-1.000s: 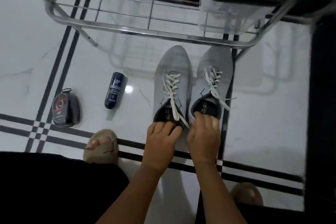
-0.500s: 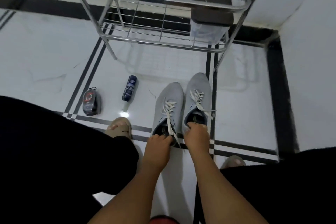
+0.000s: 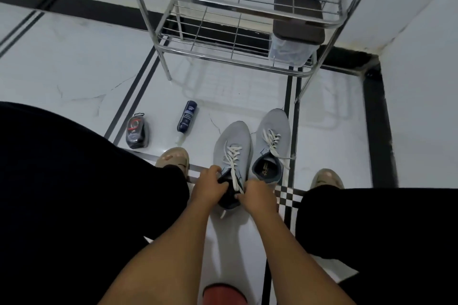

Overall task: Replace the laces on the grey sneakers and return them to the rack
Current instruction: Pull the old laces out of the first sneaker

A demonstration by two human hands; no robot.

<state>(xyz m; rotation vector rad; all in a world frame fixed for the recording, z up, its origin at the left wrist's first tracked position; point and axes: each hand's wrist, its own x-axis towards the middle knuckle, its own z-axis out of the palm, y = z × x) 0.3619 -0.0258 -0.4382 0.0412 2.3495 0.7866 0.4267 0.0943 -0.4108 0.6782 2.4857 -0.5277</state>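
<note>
While both hands grip its dark heel collar — left hand [image 3: 208, 187], right hand [image 3: 257, 197] — left grey sneaker [image 3: 233, 148] sits on floor [image 3: 74, 77], white lace [image 3: 231, 156] loose.

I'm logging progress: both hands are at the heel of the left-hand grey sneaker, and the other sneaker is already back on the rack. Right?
Not quite. In the head view the other sneaker is on the floor beside it, not on the rack. Both hands are at the left-hand sneaker.

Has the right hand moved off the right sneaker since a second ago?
Yes. The right hand has shifted left, off the right sneaker, onto the left sneaker beside the left hand.
</note>
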